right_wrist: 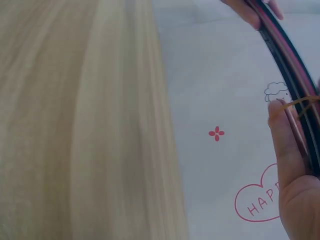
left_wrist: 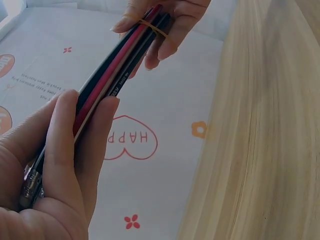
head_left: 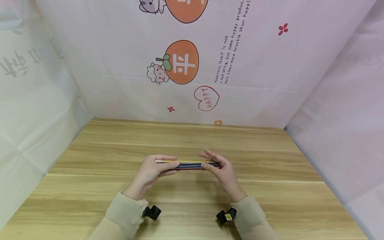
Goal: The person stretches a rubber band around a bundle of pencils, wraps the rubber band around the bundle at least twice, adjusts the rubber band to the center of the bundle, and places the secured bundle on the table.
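Both hands hold a bundle of pencils (head_left: 191, 165) level above the table, in the middle of the head view. My left hand (head_left: 153, 169) grips one end, thumb in front and fingers behind. Metal-capped eraser ends (left_wrist: 32, 186) stick out by its palm in the left wrist view. My right hand (head_left: 221, 169) pinches the other end. A thin tan rubber band (left_wrist: 153, 27) crosses the bundle there, and part of it stands up at the right fingers. Dark pencils, a pink-red pencil (left_wrist: 106, 77) and a yellow pencil (head_left: 168, 161) show in the bundle.
Below the hands lies a wood-grain table (head_left: 186, 216). A white printed cloth (head_left: 126, 66) hangs behind it, with more cloth along the left and right sides. Each wrist carries a small black camera (head_left: 152, 212) on a beige cuff.
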`<state>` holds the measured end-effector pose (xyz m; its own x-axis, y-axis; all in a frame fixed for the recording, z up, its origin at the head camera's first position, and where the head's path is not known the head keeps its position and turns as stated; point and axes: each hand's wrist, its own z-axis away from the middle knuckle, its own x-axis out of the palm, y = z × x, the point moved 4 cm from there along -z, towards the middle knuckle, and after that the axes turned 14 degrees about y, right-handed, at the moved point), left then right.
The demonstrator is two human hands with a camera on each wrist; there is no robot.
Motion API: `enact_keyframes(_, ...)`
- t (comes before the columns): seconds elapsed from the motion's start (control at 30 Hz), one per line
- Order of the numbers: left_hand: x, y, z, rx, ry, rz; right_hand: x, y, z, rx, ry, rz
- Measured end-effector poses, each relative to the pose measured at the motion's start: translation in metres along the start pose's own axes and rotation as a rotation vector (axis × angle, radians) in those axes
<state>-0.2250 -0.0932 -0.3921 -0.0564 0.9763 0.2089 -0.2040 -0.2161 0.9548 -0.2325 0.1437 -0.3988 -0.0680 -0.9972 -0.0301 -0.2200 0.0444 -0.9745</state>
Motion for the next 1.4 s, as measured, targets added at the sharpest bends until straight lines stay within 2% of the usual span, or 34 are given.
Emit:
enact_keyframes(0.2,0.0,-0.001,0.001,0.017,-0.014,-0.053,0.0,0.001,-0.001,0.065,-0.059,-0.066)
enact_keyframes(0.43,0.001,0.001,0.005,0.045,-0.053,-0.155,0.0,0.003,-0.002,0.125,-0.07,-0.095)
enact_keyframes(0.77,0.002,-0.001,0.004,0.046,-0.086,-0.159,0.002,0.008,-0.001,0.23,-0.018,-0.092)
enact_keyframes(1.1,0.011,-0.005,0.008,0.021,-0.179,-0.214,-0.007,0.021,-0.003,0.433,-0.113,-0.122)
enact_keyframes(1.23,0.014,-0.005,0.009,0.015,-0.186,-0.219,-0.008,0.024,-0.003,0.51,-0.143,-0.168)
enact_keyframes(1.4,0.015,-0.005,0.01,0.026,-0.196,-0.221,-0.008,0.026,-0.001,0.553,-0.165,-0.201)
